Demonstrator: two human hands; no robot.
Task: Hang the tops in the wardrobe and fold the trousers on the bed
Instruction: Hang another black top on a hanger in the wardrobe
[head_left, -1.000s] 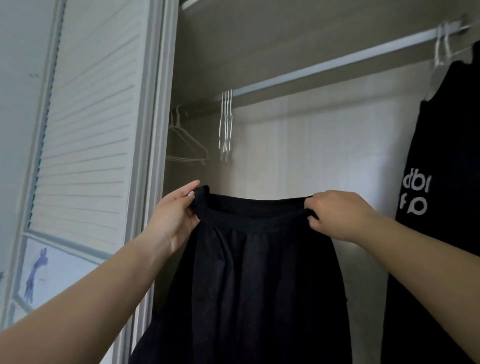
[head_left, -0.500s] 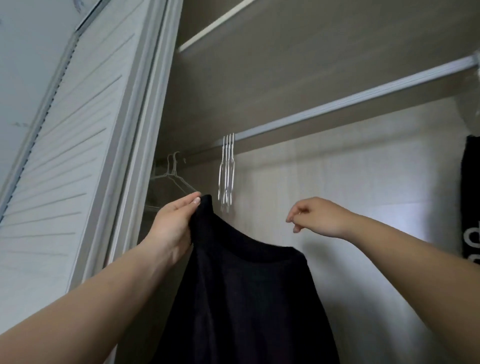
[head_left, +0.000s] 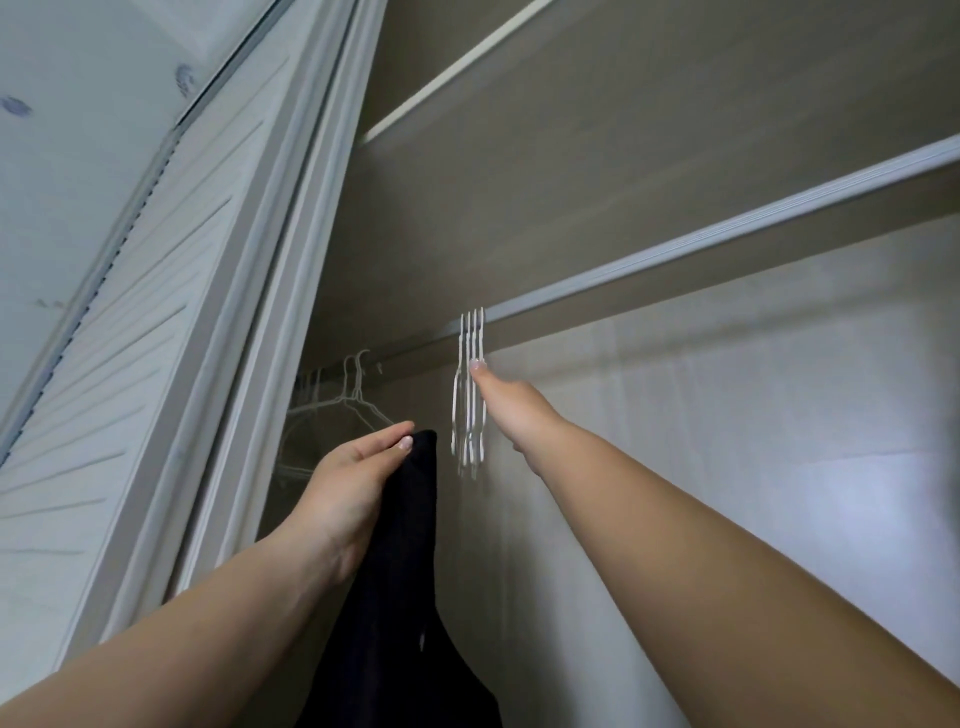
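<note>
Left hand (head_left: 358, 483) pinches soft black top (head_left: 400, 597); right hand (head_left: 511, 410), fingers straight, touches thin white wire hangers (head_left: 469, 395) under the ridged rail (head_left: 727, 244); louvred door (head_left: 130, 312) alongside

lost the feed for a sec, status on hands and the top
Left hand grips black top. Right hand reaching, fingertip at bunched hangers on rail. Top not hung. Nothing blocking.

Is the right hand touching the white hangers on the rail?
Touching: in the head view, the right hand has a fingertip on the white hangers.
</note>
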